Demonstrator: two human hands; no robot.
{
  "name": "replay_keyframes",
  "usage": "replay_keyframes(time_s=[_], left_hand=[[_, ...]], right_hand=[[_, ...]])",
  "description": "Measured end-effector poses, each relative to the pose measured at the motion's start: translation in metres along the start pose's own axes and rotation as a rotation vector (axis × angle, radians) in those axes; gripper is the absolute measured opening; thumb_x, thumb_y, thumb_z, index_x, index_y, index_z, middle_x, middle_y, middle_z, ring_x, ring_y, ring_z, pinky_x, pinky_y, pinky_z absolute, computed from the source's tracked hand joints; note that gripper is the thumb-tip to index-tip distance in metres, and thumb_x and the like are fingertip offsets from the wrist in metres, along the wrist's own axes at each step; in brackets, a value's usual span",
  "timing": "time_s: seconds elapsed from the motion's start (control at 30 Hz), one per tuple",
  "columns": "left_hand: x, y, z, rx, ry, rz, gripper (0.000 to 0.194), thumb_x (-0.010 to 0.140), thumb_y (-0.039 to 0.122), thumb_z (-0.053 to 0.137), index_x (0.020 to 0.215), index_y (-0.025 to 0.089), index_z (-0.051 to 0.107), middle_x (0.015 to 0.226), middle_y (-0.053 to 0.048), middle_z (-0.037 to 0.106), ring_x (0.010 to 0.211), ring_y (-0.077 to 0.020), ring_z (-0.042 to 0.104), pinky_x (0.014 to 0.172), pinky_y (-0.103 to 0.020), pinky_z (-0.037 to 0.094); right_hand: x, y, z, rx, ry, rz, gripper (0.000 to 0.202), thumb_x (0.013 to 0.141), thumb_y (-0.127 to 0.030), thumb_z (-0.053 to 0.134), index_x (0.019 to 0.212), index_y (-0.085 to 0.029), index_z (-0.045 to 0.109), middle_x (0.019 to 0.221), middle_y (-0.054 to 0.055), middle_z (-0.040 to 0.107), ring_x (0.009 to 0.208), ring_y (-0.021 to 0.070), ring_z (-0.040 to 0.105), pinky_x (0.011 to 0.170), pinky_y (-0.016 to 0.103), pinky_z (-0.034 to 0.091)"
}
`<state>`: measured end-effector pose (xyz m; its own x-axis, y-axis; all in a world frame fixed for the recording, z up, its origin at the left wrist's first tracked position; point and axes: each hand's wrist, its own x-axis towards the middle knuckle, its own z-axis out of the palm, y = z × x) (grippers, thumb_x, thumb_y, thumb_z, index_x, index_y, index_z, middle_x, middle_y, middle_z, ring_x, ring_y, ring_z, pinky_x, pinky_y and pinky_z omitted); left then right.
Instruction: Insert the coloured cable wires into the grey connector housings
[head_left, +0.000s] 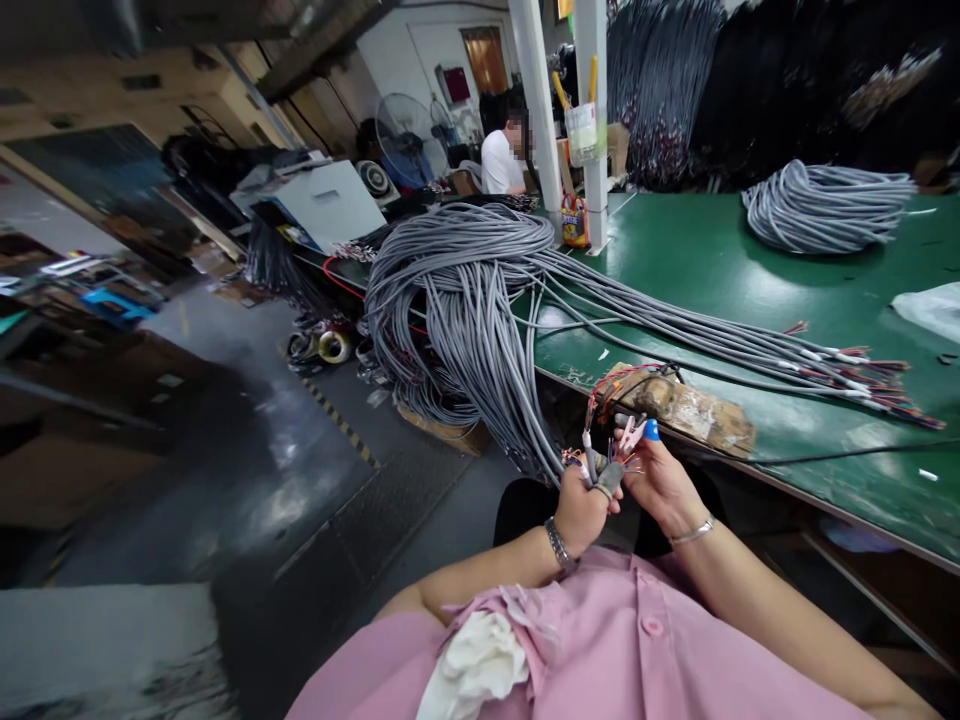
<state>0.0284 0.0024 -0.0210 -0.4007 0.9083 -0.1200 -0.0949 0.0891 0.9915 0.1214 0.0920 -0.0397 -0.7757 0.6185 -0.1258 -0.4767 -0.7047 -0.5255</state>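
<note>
My left hand [585, 508] is closed around the end of a grey cable [591, 462], and thin coloured wires fan out beside its fingers. A grey wrap covers one of its fingers. Close by on the right, my right hand [661, 488] pinches a pale pink clip-like piece [632, 435] among the wire ends; a blue cover [651, 430] sits on its thumb. Fine contact between clip and wires is too small to make out. A big bundle of grey cables [465, 290] drapes over the bench edge, with strands running down to my left hand.
On the green bench [675, 260], stripped cable ends [862, 380] lie to the right. A worn, taped block [675, 405] with red and black leads sits at the front edge. Behind are a coiled cable bundle [829, 205], a white post [536, 110] and a seated person [501, 160].
</note>
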Motion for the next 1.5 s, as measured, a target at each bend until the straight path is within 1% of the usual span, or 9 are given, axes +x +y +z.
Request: replay_keyframes(time_s=[0.13, 0.4, 0.6, 0.7, 0.8, 0.9, 1.07, 1.2, 1.5], left_hand=[[0.001, 0.000, 0.000, -0.015, -0.004, -0.012, 0.036, 0.078, 0.049, 0.062, 0.074, 0.015, 0.052, 0.055, 0.002, 0.056, 0.039, -0.0069, 0.049, 0.038, -0.018, 0.038], [0.006, 0.003, 0.003, -0.049, -0.043, -0.029, 0.033, 0.079, 0.045, 0.062, 0.070, 0.015, 0.052, 0.053, 0.002, 0.055, 0.037, -0.0069, 0.048, 0.036, -0.017, 0.036], [0.004, -0.001, 0.000, -0.075, -0.034, -0.037, 0.033, 0.080, 0.045, 0.061, 0.068, 0.015, 0.051, 0.052, 0.002, 0.055, 0.036, -0.0065, 0.047, 0.035, -0.017, 0.035], [0.001, -0.002, -0.003, -0.092, -0.043, -0.029, 0.034, 0.081, 0.045, 0.061, 0.069, 0.015, 0.051, 0.053, 0.002, 0.055, 0.036, -0.0063, 0.046, 0.035, -0.017, 0.035], [-0.003, -0.002, -0.007, -0.090, -0.042, -0.027, 0.034, 0.081, 0.046, 0.061, 0.069, 0.015, 0.052, 0.053, 0.002, 0.055, 0.037, -0.0063, 0.047, 0.035, -0.017, 0.035], [-0.005, 0.000, -0.009, -0.090, -0.038, -0.021, 0.034, 0.081, 0.046, 0.060, 0.070, 0.015, 0.052, 0.054, 0.002, 0.055, 0.037, -0.0063, 0.047, 0.036, -0.017, 0.036], [-0.005, 0.002, -0.005, -0.079, -0.037, -0.010, 0.034, 0.079, 0.047, 0.062, 0.072, 0.015, 0.052, 0.054, 0.002, 0.056, 0.038, -0.0069, 0.048, 0.036, -0.017, 0.037], [-0.003, 0.001, -0.001, -0.078, -0.037, -0.023, 0.036, 0.077, 0.050, 0.064, 0.074, 0.016, 0.051, 0.054, 0.003, 0.055, 0.038, -0.0069, 0.048, 0.036, -0.017, 0.037], [-0.002, 0.006, 0.001, -0.057, -0.035, -0.006, 0.038, 0.076, 0.052, 0.064, 0.073, 0.016, 0.052, 0.055, 0.002, 0.056, 0.039, -0.0068, 0.049, 0.039, -0.018, 0.038]], right_hand=[[-0.001, 0.000, 0.002, 0.006, 0.005, -0.020, 0.041, 0.084, -0.056, 0.054, 0.092, -0.018, 0.066, 0.068, 0.003, 0.066, 0.043, 0.0185, 0.057, 0.041, 0.033, 0.045], [-0.001, 0.002, 0.002, 0.010, -0.038, 0.018, 0.035, 0.087, -0.051, 0.051, 0.097, -0.020, 0.064, 0.065, 0.003, 0.066, 0.040, 0.0175, 0.054, 0.040, 0.032, 0.044], [-0.002, 0.004, -0.001, 0.032, -0.060, 0.027, 0.040, 0.087, -0.057, 0.047, 0.099, -0.023, 0.063, 0.068, 0.001, 0.065, 0.042, 0.0178, 0.056, 0.046, 0.035, 0.047], [-0.001, 0.004, -0.003, 0.056, 0.023, -0.004, 0.042, 0.085, -0.058, 0.051, 0.097, -0.021, 0.065, 0.073, 0.003, 0.067, 0.052, 0.0166, 0.059, 0.054, 0.033, 0.050], [0.001, 0.003, -0.006, 0.113, 0.142, -0.078, 0.032, 0.082, -0.050, 0.062, 0.087, -0.019, 0.067, 0.081, 0.003, 0.070, 0.065, 0.0151, 0.062, 0.062, 0.029, 0.051], [0.003, 0.004, -0.009, 0.138, 0.153, -0.091, 0.026, 0.081, -0.045, 0.065, 0.085, -0.020, 0.067, 0.089, 0.002, 0.071, 0.070, 0.0148, 0.063, 0.065, 0.029, 0.052], [0.004, 0.003, -0.011, 0.094, 0.144, -0.086, 0.028, 0.080, -0.046, 0.066, 0.089, -0.020, 0.068, 0.079, 0.003, 0.071, 0.065, 0.0154, 0.062, 0.061, 0.029, 0.050], [0.002, 0.002, -0.010, 0.026, 0.068, -0.070, 0.035, 0.081, -0.053, 0.061, 0.089, -0.020, 0.067, 0.070, 0.003, 0.068, 0.055, 0.0175, 0.060, 0.054, 0.033, 0.048], [0.001, 0.002, -0.005, -0.029, -0.049, -0.015, 0.039, 0.084, -0.056, 0.053, 0.090, -0.019, 0.065, 0.061, 0.003, 0.066, 0.041, 0.0194, 0.057, 0.041, 0.032, 0.043]])
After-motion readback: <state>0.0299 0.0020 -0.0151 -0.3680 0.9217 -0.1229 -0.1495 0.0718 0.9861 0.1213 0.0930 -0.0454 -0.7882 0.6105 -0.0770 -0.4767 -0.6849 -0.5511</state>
